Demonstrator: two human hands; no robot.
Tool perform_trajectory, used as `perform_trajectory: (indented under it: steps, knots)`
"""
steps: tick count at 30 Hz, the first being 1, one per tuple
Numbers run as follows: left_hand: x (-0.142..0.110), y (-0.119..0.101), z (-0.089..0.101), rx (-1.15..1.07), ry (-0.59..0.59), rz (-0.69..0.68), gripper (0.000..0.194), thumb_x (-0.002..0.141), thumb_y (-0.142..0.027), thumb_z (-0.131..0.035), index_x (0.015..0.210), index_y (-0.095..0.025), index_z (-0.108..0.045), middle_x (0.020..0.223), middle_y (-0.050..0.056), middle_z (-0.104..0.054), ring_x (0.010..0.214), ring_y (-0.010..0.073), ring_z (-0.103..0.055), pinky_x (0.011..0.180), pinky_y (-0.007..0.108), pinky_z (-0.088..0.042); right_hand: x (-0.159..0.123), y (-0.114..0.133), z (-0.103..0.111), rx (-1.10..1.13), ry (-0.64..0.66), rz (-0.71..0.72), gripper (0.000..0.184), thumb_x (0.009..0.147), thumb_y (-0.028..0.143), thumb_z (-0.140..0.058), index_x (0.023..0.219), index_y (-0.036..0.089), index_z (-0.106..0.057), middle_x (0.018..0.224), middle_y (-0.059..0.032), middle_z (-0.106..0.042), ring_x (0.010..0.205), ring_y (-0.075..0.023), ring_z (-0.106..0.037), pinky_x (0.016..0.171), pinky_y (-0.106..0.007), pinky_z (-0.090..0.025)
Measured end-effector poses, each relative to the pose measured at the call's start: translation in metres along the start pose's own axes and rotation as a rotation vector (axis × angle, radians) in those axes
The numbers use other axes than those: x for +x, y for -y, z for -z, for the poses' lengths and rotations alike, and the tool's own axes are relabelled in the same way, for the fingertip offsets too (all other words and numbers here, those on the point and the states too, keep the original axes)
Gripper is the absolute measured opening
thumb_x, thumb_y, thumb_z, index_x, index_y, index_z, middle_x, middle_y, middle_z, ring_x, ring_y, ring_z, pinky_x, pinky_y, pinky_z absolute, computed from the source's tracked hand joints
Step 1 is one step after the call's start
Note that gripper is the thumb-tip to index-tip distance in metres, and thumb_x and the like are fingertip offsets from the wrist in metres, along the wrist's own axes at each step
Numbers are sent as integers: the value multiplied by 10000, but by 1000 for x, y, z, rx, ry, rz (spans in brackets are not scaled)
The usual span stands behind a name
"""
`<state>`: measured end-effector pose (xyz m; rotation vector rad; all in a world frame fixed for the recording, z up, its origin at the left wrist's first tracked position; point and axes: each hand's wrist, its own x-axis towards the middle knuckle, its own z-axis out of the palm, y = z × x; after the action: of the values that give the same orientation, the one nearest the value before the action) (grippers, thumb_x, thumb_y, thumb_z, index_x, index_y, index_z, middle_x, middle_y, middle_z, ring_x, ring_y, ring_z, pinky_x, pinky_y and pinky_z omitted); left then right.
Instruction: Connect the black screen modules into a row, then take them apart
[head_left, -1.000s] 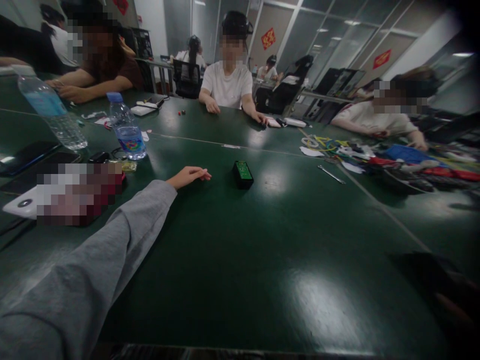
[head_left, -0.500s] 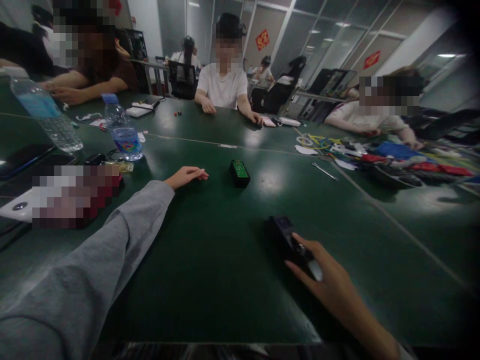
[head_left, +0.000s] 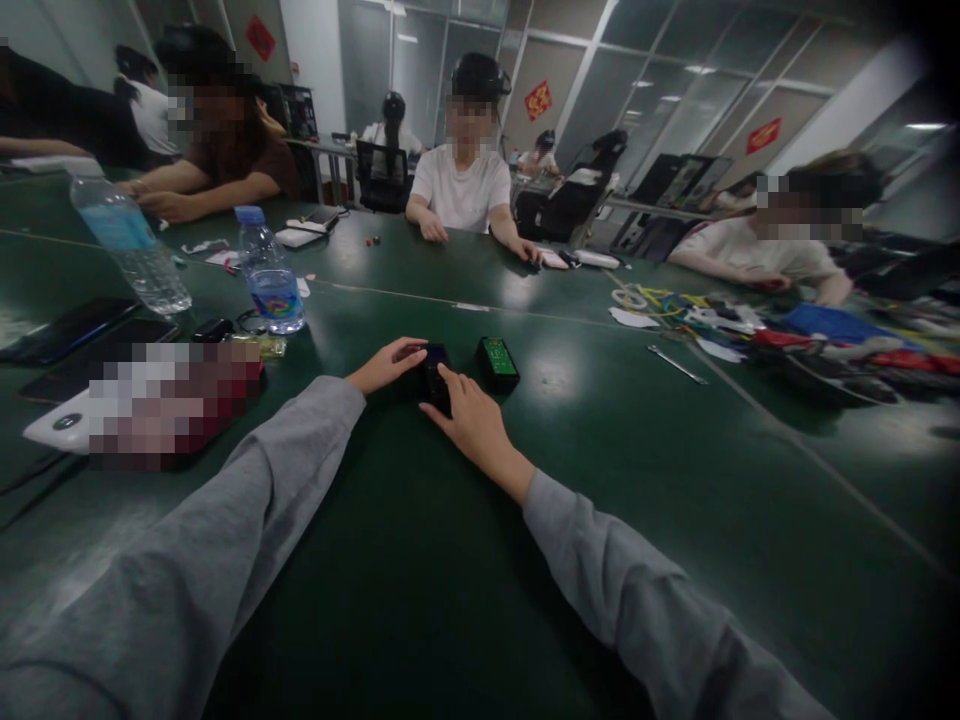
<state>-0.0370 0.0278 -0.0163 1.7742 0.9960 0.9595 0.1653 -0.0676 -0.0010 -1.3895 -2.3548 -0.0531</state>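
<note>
The right hand partly hides the dark device; details on the green board are blurred.

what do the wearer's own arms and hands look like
Both arms wear loose, plain grey long sleeves, the left sleeve and right sleeve creased and ending around the wrists. No print or cable shows on them. The left hand and right hand are ungloved.
</note>
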Motion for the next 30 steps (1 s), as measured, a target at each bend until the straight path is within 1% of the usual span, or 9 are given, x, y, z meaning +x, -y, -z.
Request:
perform_trajectory:
  steps: [5, 9, 11, 15, 20, 22, 24, 27, 30]
  knots:
    - [3, 8, -1, 161, -18, 27, 603, 858, -606, -545, 1279, -175, -562, 1297, 127, -594, 1154, 255, -579, 1001, 416, -439, -3, -5, 2, 80, 51, 8, 637, 1005, 500, -448, 1512, 162, -260, 1157, -149, -593, 995, -290, -591, 808, -437, -548]
    - [12, 6, -7, 318, -70, 67, 565, 895, -655, -425, 1134, -197, -654, 1158, 95, -670, 1070, 259, -604, 965, 409, -440, -3, -6, 1, 89, 50, 4, 620, 1012, 495, -425, 1510, 163, -265, 1159, -147, -590, 981, -286, -590, 778, -424, -552]
    - [19, 3, -10, 369, -68, 61, 578, 903, -666, -383, 1074, -201, -681, 1097, 90, -696, 1028, 261, -618, 956, 402, -436, -3, -7, -2, 73, 42, 6, 621, 1012, 498, -425, 1505, 152, -276, 1154, -148, -590, 980, -287, -586, 764, -417, -550]
    - [30, 1, -13, 408, -39, 49, 581, 895, -672, -384, 1028, -202, -698, 1079, 93, -708, 1003, 264, -628, 953, 398, -426, -2, -8, -5, 55, 34, 4, 617, 1014, 495, -423, 1506, 154, -275, 1155, -146, -587, 1004, -289, -579, 790, -417, -542]
    - [33, 1, -10, 286, -17, 79, 543, 858, -651, -483, 1065, -189, -681, 1112, 81, -691, 1011, 246, -621, 937, 386, -448, -3, -8, -5, 100, 40, -4, 631, 1003, 509, -440, 1513, 184, -258, 1178, -143, -577, 1019, -294, -580, 793, -427, -546]
    - [32, -2, -13, 192, -50, 104, 533, 846, -630, -524, 1076, -171, -669, 1109, 88, -685, 1007, 242, -621, 924, 383, -461, -3, -9, -4, 151, 31, -7, 623, 999, 515, -444, 1510, 210, -260, 1204, -138, -566, 1049, -300, -574, 814, -443, -545]
    - [30, -7, -16, 67, -101, 127, 524, 837, -598, -566, 1094, -150, -650, 1078, 94, -685, 988, 235, -626, 903, 376, -477, -4, -12, -5, 228, -17, -18, 655, 979, 550, -474, 1502, 216, -266, 1278, -148, -528, 1125, -315, -545, 880, -476, -527]
    - [28, -16, -23, -88, -139, 99, 509, 825, -553, -619, 1124, -141, -624, 1046, 92, -683, 977, 222, -632, 889, 373, -492, -2, -18, -9, 446, -118, -80, 769, 936, 607, -530, 1494, 170, -231, 1351, -181, -477, 1211, -321, -507, 996, -500, -467]
    - [27, -24, -29, -142, -132, 12, 484, 809, -519, -661, 1107, -140, -625, 1077, 96, -679, 1006, 216, -629, 914, 375, -487, 4, -26, -16, 771, -114, -187, 758, 966, 569, -497, 1494, 159, -139, 1263, -170, -551, 1158, -269, -566, 1007, -465, -472]
